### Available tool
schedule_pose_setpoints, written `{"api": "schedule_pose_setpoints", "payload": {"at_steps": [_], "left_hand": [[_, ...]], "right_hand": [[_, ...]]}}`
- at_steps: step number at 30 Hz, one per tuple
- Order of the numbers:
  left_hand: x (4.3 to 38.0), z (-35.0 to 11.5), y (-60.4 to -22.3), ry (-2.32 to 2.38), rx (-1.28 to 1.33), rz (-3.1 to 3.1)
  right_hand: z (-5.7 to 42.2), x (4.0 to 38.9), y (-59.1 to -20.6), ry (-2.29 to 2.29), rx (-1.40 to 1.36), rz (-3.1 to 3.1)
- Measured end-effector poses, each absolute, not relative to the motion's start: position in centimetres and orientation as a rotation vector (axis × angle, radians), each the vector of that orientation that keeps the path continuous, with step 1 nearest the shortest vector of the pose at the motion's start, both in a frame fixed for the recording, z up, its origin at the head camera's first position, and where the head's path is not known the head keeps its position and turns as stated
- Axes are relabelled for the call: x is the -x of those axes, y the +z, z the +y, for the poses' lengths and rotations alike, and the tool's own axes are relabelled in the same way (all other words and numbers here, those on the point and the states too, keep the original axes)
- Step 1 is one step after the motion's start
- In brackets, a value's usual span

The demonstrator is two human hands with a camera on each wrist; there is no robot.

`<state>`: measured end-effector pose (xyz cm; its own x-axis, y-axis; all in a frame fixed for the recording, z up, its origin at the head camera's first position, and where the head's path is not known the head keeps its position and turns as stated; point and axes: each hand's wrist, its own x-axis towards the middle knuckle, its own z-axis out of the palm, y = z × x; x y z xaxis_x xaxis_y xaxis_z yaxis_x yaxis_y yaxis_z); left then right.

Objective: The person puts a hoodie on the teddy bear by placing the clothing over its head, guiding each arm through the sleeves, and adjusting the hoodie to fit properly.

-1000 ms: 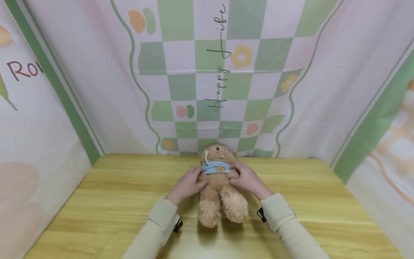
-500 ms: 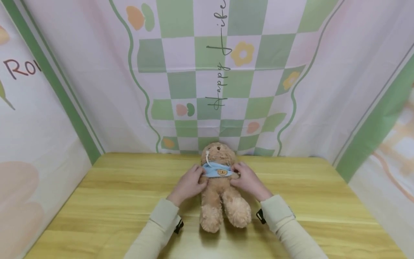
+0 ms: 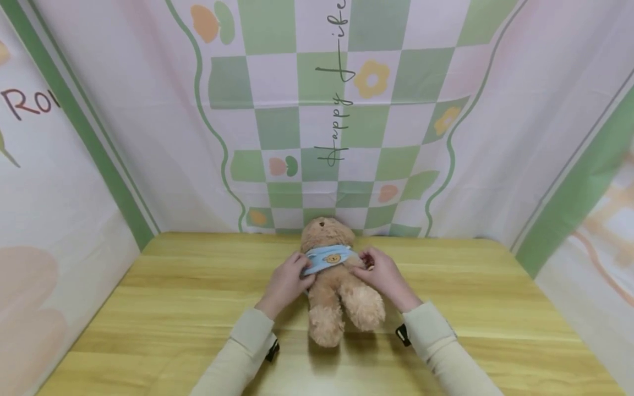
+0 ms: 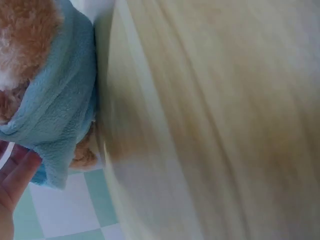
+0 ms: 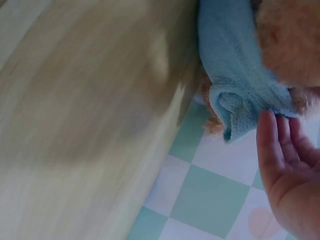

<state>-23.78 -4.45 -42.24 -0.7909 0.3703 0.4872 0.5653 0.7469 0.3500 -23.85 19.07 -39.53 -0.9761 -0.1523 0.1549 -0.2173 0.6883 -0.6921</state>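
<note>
A light brown teddy bear lies on its back on the wooden table, legs toward me. Around its chest is a bunched light blue shirt with a bear face print. My left hand pinches the shirt's edge at the bear's left side in the head view; its fingers touch the hem in the left wrist view. At the other side, my right hand has curled fingers and thumb about the bear's small arm. Its fingertips meet the blue cloth in the right wrist view. The bear's back is hidden.
The wooden table extends around the bear. A green and white checkered curtain hangs right behind the bear's head, at the table's far edge. Printed cloth panels close off the left and right sides.
The bear has turned slightly, its head shifting left. The shirt now slants, lower at the left. A white cord that showed by the head is out of sight. Both hands stay at its sides.
</note>
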Motion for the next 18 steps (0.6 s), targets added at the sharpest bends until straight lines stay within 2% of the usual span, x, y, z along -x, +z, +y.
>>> {"api": "schedule_pose_setpoints", "payload": {"at_steps": [10,18], "left_hand": [[23.6,-4.8,-41.7,-0.794,0.763,-2.644],[23.8,-5.5,-41.2,-0.894,0.893,-2.742]], "right_hand": [[19.1,23.9,-39.0,1.325,-0.271,-2.853],[18.2,24.0,-39.2,1.208,-0.4,-2.815]]}}
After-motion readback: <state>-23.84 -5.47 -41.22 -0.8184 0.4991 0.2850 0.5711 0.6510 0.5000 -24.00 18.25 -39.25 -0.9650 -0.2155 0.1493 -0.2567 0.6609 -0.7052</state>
